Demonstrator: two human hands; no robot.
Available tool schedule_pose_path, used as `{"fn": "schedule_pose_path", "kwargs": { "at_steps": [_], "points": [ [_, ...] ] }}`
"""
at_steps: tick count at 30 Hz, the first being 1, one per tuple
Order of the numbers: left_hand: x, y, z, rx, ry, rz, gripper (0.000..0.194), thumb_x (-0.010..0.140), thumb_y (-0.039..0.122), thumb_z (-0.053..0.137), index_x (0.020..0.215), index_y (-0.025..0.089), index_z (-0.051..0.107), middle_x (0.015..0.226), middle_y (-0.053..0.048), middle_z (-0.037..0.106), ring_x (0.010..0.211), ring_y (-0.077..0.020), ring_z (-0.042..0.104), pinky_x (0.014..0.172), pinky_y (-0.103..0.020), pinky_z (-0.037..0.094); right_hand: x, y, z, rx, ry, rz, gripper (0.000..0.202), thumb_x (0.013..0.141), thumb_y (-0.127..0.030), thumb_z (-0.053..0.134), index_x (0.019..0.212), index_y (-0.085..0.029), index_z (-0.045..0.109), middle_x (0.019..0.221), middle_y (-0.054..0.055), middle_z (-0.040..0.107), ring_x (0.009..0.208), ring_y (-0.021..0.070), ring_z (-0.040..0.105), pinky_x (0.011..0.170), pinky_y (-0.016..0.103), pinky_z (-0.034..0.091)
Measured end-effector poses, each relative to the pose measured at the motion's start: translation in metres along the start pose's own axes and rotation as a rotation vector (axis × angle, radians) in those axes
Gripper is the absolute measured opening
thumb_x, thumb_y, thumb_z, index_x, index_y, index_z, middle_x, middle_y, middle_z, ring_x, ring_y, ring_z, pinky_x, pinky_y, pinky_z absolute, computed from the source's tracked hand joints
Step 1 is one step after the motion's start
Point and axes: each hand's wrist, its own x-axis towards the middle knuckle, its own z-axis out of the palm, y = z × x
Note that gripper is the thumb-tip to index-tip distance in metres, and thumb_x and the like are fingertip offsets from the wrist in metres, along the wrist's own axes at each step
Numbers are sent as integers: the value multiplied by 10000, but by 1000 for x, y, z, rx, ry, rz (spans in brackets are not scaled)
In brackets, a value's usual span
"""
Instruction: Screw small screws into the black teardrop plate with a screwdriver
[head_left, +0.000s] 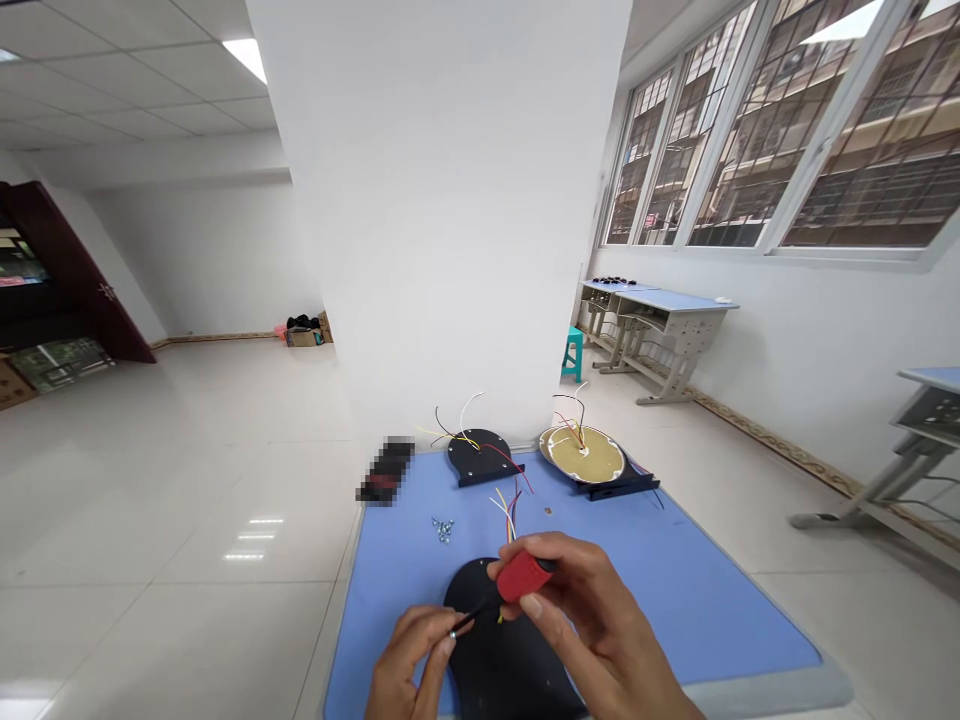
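Gripping red-handled screwdriver (521, 578), right hand (592, 620); left hand (409, 655) pinching tip; no legible writing.

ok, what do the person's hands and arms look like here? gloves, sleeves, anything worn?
Both hands are bare: no gloves on the left hand or the right hand. No rings, watch or bands show. No sleeve reaches the visible right wrist; the left forearm is mostly out of frame.

A flat blue tabletop (675, 590) fills the lower middle of the frame. Low in the frame lies a flat black rounded plate (510, 660), with a red-handled screwdriver (523, 576) above it. Yellow, red and white wires (508, 510) rise at centre. Further up sit a second black plate (480, 455) and, to the right, a pale gold round disc (583, 455). Small silver screws (442, 527) glint left of centre.
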Motion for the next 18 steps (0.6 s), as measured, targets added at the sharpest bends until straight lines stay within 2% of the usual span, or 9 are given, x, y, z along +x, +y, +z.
{"fn": "schedule_pose_path", "kwargs": {
  "at_steps": [5,9,11,13,16,18],
  "points": [
    [0,-11,-2,222,-38,190,208,924,266,553,1046,330,708,989,-5,720,935,-133,682,833,-209,561,3,-6,1,-258,-63,-62,389,956,-128,471,1273,-351,438,1087,13,608,891,134,663,813,276,585],
    [6,-13,-4,309,-216,288,217,910,193,569,1049,277,712,1014,-28,750,1033,-174,648,876,-269,564,5,-7,0,-444,-179,-133,397,932,-107,477,1269,-307,409,1051,18,638,875,143,657,792,266,566],
    [10,-14,-4,322,-366,259,179,863,158,633,956,267,739,1020,-16,760,1101,-203,608,941,-322,538,4,-7,0,-511,-242,-113,396,930,-104,488,1263,-300,400,1058,20,652,909,155,655,809,274,557],
    [12,-16,-3,325,-471,174,201,772,98,719,844,281,761,1060,8,749,1165,-226,557,1005,-369,490,0,-6,0,-552,-327,-76,390,927,-107,508,1251,-300,405,1074,15,657,936,160,654,824,278,550],
    [14,-19,-1,329,-560,60,299,656,41,791,758,322,775,1107,40,718,1233,-249,492,1059,-411,422,-4,-3,1,-573,-414,-22,412,925,-96,526,1255,-310,402,1121,8,651,971,159,650,845,276,538],
    [16,-18,1,340,-603,10,269,663,78,795,758,330,776,1133,38,701,1249,-260,473,1074,-435,393,-5,0,1,-566,-443,-5,431,922,-77,524,1262,-309,396,1147,13,645,1001,162,643,855,278,532]
  ]
}}
